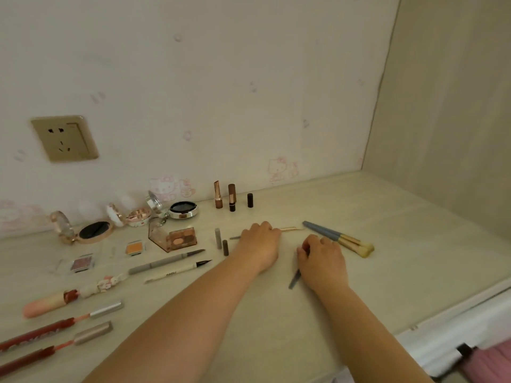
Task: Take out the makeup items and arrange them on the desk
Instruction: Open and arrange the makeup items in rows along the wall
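Head view looks down over two bare forearms reaching across a pale desk [276,322]. Nearest, at the left edge, lie red lip glosses [36,331] with their wands pulled out, and a pink tube [49,302]. The right hand [322,261] is curled, knuckles up, fingers closed around a slim grey pencil [294,280] whose end pokes out toward me beneath the palm. The left hand [261,241] lies palm down just beside it, fingers bent over a thin gold tool [290,229] that sticks out to the right; a grey tip shows at its left side, and I cannot tell whether the fingers actually pinch either one. Just right of the hands rest two blue-handled brushes [337,237]. Left of the hands lie two eyeliner pens [171,265], small shadow pans [134,247] and an open palette [177,237]. Farther back, open compacts [182,209] and three upright lipsticks [231,197] stand along the wall [221,92], which carries a socket [65,138].
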`<state>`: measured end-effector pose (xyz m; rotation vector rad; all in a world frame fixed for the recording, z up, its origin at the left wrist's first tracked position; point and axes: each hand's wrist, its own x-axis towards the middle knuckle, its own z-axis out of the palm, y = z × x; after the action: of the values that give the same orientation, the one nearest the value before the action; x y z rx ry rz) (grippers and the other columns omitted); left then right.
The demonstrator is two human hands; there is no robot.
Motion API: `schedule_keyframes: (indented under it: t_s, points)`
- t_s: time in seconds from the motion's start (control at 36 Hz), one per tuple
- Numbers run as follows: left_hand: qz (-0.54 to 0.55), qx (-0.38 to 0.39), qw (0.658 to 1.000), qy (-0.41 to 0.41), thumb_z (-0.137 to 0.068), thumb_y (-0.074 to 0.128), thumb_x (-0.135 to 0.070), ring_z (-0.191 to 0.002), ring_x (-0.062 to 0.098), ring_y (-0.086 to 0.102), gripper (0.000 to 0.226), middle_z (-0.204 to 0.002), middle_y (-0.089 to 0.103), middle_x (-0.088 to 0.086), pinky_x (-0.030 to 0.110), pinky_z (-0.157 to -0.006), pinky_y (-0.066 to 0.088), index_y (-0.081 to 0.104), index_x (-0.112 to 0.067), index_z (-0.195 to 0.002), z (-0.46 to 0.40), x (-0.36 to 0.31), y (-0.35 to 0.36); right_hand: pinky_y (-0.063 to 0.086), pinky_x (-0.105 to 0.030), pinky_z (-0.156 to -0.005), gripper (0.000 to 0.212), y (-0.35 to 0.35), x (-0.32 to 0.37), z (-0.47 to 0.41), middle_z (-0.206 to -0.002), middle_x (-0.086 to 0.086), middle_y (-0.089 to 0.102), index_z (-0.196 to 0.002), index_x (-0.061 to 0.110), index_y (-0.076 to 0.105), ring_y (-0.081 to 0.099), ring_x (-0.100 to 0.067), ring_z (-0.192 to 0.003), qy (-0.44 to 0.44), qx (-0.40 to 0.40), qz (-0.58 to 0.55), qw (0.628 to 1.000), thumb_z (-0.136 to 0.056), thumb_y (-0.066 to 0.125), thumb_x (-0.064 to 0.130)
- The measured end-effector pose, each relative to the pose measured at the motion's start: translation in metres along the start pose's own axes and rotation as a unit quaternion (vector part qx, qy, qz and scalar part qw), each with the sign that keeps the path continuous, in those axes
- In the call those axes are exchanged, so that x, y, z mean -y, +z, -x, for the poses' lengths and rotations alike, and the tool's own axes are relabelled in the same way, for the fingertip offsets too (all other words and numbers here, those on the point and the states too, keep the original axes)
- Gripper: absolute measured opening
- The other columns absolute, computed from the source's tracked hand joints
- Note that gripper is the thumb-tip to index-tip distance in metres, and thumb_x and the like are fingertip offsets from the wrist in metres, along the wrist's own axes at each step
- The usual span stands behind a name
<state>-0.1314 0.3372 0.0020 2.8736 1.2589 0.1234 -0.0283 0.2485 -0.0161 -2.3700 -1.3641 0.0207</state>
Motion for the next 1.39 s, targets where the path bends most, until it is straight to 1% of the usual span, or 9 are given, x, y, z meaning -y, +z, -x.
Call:
schedule_keyframes:
  t_s: [0.36, 0.47, 0.67, 0.78, 0.86, 0.94, 1.14, 1.28, 1.39]
  points:
    - [0.155, -0.046, 0.984, -0.078, -0.099, 0.038, -0.025, -0.091, 0.015, 0.047, 0.035, -0.120, 0.044, 0.002, 0.025, -0.077, 0.038, 0.051, -0.012, -0.128, 0.047, -0.003, 0.015, 0.035, -0.032, -0.087, 0.028, 0.009, 0.007, -0.012, -0.118, -0.008, 0.052, -0.118, 0.015, 0.048, 0.043, -0.026, -0.109, -0.134, 0.033, 0.036, 0.990, -0.101, 0.029, 0.026]
    - [0.136, -0.079, 0.986, -0.064, -0.101, 0.031, -0.020, -0.116, 0.022, 0.043, 0.036, -0.140, 0.034, 0.005, 0.027, -0.096, 0.037, 0.048, -0.008, -0.130, 0.064, -0.003, 0.018, 0.034, -0.032, -0.088, 0.025, 0.013, 0.016, -0.023, -0.119, -0.006, 0.051, -0.116, 0.016, 0.050, 0.042, -0.023, -0.108, -0.190, 0.067, 0.008, 0.980, -0.099, 0.034, 0.026]
    - [0.118, -0.057, 0.988, -0.085, -0.101, 0.022, -0.031, -0.129, 0.024, 0.030, 0.047, -0.150, 0.029, 0.004, 0.029, -0.109, 0.025, 0.040, -0.011, -0.140, 0.074, 0.002, 0.016, 0.034, -0.030, -0.088, 0.022, 0.016, 0.024, -0.028, -0.116, -0.003, 0.050, -0.112, 0.020, 0.055, 0.042, -0.020, -0.106, -0.228, 0.086, -0.022, 0.970, -0.097, 0.039, 0.026]
    - [0.131, -0.066, 0.985, -0.091, -0.077, -0.007, -0.048, -0.128, 0.026, 0.032, 0.088, -0.148, 0.034, 0.006, 0.030, -0.109, 0.025, 0.045, -0.010, -0.137, 0.077, -0.001, 0.016, 0.035, -0.031, -0.090, 0.020, 0.016, 0.021, -0.027, -0.115, 0.000, 0.050, -0.111, 0.022, 0.055, 0.042, -0.018, -0.106, -0.233, 0.087, -0.038, 0.968, -0.096, 0.042, 0.024]
    - [0.121, -0.064, 0.986, -0.097, -0.099, 0.023, -0.035, -0.131, 0.023, 0.028, 0.050, -0.149, 0.031, 0.004, 0.027, -0.110, 0.022, 0.041, -0.012, -0.140, 0.076, 0.002, 0.019, 0.035, -0.031, -0.089, 0.019, 0.016, 0.020, -0.025, -0.114, 0.000, 0.051, -0.110, 0.022, 0.054, 0.042, -0.018, -0.105, -0.234, 0.082, -0.051, 0.967, -0.095, 0.043, 0.022]
    - [0.129, -0.077, 0.984, -0.095, -0.100, 0.029, -0.030, -0.131, 0.022, 0.027, 0.045, -0.149, 0.031, 0.002, 0.026, -0.110, 0.020, 0.041, -0.014, -0.140, 0.076, 0.002, 0.019, 0.035, -0.030, -0.088, 0.021, 0.017, 0.020, -0.024, -0.114, 0.000, 0.052, -0.110, 0.020, 0.054, 0.043, -0.018, -0.105, -0.227, 0.075, -0.060, 0.969, -0.093, 0.043, 0.017]
    - [0.131, -0.075, 0.985, -0.084, -0.069, -0.008, -0.050, -0.126, 0.027, 0.033, 0.094, -0.146, 0.038, 0.004, 0.030, -0.108, 0.027, 0.048, -0.014, -0.136, 0.078, 0.000, 0.018, 0.040, -0.030, -0.080, 0.018, 0.015, 0.021, -0.021, -0.104, -0.002, 0.057, -0.105, 0.014, 0.054, 0.050, -0.020, -0.095, -0.183, 0.051, -0.108, 0.976, -0.088, 0.045, 0.013]
    - [0.134, -0.072, 0.985, -0.085, -0.099, 0.028, -0.032, -0.127, 0.025, 0.031, 0.045, -0.147, 0.036, 0.000, 0.028, -0.109, 0.025, 0.045, -0.016, -0.138, 0.077, 0.003, 0.020, 0.038, -0.026, -0.071, 0.015, 0.013, 0.020, -0.020, -0.090, 0.002, 0.053, -0.101, 0.015, 0.052, 0.051, -0.017, -0.083, -0.155, 0.058, -0.124, 0.978, -0.087, 0.049, 0.015]
    - [0.138, -0.074, 0.985, -0.079, -0.100, 0.034, -0.030, -0.127, 0.022, 0.031, 0.042, -0.148, 0.036, -0.004, 0.026, -0.109, 0.025, 0.044, -0.019, -0.138, 0.076, 0.003, 0.019, 0.037, -0.026, -0.068, 0.011, 0.012, 0.019, -0.022, -0.090, 0.000, 0.055, -0.098, 0.015, 0.050, 0.052, -0.018, -0.081, -0.134, 0.063, -0.125, 0.981, -0.087, 0.050, 0.016]
